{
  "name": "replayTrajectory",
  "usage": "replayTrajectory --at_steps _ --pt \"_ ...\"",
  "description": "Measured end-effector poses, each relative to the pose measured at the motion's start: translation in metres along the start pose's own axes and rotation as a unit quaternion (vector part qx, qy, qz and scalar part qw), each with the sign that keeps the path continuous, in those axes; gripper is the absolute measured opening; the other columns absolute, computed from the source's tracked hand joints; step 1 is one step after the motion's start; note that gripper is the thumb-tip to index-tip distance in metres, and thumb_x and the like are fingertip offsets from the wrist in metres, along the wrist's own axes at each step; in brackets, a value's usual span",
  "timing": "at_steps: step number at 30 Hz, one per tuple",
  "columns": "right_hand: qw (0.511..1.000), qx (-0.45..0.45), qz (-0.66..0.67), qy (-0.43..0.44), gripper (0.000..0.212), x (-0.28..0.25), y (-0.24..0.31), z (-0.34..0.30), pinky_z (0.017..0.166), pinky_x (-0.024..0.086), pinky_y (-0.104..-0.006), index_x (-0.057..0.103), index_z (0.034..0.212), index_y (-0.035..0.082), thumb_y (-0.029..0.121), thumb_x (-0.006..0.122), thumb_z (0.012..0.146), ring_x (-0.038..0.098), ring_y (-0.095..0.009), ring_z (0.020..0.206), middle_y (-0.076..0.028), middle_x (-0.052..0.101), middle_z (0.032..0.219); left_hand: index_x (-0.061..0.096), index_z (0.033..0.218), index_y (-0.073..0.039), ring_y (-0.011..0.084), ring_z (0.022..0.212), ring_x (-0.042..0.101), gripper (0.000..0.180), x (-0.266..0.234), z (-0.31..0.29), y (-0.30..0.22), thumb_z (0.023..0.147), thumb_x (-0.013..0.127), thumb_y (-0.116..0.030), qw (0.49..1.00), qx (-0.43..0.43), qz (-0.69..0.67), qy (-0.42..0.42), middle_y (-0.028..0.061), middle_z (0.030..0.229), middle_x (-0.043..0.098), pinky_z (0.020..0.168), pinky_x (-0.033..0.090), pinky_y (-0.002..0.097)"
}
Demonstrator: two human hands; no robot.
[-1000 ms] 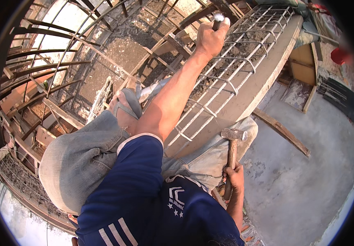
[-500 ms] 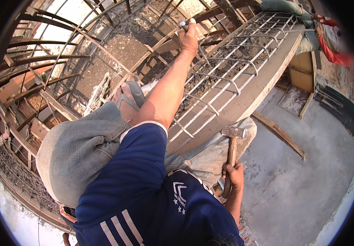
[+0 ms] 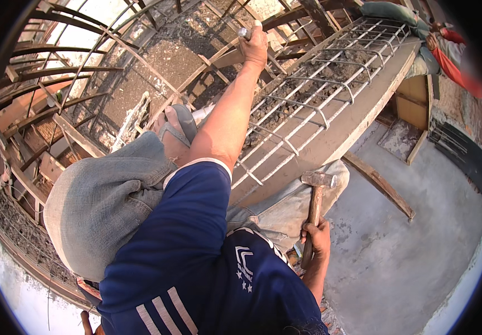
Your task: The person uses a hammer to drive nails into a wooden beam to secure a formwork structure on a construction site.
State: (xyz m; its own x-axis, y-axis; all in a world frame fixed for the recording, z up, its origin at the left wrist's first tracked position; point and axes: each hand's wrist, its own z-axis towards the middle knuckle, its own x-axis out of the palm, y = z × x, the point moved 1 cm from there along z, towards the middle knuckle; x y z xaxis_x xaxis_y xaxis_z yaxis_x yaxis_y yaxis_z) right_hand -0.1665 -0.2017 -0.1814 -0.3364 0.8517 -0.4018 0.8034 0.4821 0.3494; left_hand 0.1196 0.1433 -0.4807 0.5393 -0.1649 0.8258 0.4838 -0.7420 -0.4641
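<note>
left grip (image 3: pixel 255 49): curled tight, thumb (image 3: pixel 258 26) uppermost | left arm (image 3: pixel 225 120): outstretched behind that grip | right grip (image 3: pixel 318 237): clenched, nearer torso (image 3: pixel 257 290) | right forearm (image 3: pixel 314 277): trailing behind its grip

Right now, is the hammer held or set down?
Held: the right hand grips the sledgehammer by its wooden handle.

The shirt (image 3: pixel 196 259) is navy with white stripes (image 3: pixel 182 309), the hammer handle (image 3: pixel 315 205) brown.
</note>
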Motion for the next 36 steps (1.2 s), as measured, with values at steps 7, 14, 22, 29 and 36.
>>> replayTrajectory --at_steps 7,14,22,29,36 --pt "1.000 0.006 -0.005 0.005 0.006 -0.001 -0.001 0.000 0.038 0.043 -0.0278 0.056 0.078 -0.003 0.002 0.057 0.075 0.050 -0.015 0.039 -0.008 0.055 0.057 0.036 0.062 -0.018 0.0143 0.040 0.030 0.041 -0.023 0.025 -0.070 0.097 0.048 -0.037 0.970 -0.118 0.201 -0.070 -0.0002 0.051 0.033 0.043 0.030 0.0334" --pt "0.999 0.011 -0.033 0.001 0.008 -0.001 0.002 -0.002 0.041 0.041 -0.0266 0.057 0.079 -0.001 0.004 0.058 0.074 0.050 -0.012 0.042 -0.005 0.055 0.058 0.042 0.062 -0.015 0.0134 0.039 0.032 0.039 -0.030 0.030 -0.084 0.097 0.051 -0.031 0.966 -0.084 0.211 -0.126 0.0001 0.052 0.035 0.042 0.031 0.0342" --pt "1.000 0.012 -0.020 0.000 0.007 0.000 0.000 -0.002 0.040 0.042 -0.0277 0.057 0.080 -0.002 0.003 0.058 0.075 0.051 -0.014 0.041 -0.007 0.056 0.058 0.063 0.063 0.003 0.0225 0.063 0.059 0.055 -0.039 0.000 -0.069 0.086 0.069 -0.046 0.799 -0.069 0.586 -0.116 0.0120 0.064 0.062 0.063 0.045 0.0411" --pt "1.000 0.019 -0.004 0.005 0.006 0.000 -0.001 -0.001 0.038 0.044 -0.0286 0.057 0.079 -0.003 0.002 0.059 0.076 0.051 -0.016 0.039 -0.008 0.056 0.058 0.063 0.070 -0.007 0.0131 0.050 0.049 0.037 0.012 0.015 -0.063 0.092 0.064 -0.037 0.962 -0.054 0.250 -0.092 -0.0006 0.058 0.051 0.046 0.036 0.0334" --pt "0.999 0.020 -0.025 0.019 0.007 0.002 0.011 -0.001 0.041 0.041 -0.0274 0.058 0.078 -0.002 0.004 0.059 0.076 0.051 -0.013 0.042 -0.006 0.055 0.057 0.047 0.067 -0.012 0.0142 0.044 0.045 0.036 -0.046 0.016 0.031 0.095 0.060 -0.029 0.999 0.031 0.006 -0.036 0.0008 0.054 0.044 0.041 0.037 0.0328"
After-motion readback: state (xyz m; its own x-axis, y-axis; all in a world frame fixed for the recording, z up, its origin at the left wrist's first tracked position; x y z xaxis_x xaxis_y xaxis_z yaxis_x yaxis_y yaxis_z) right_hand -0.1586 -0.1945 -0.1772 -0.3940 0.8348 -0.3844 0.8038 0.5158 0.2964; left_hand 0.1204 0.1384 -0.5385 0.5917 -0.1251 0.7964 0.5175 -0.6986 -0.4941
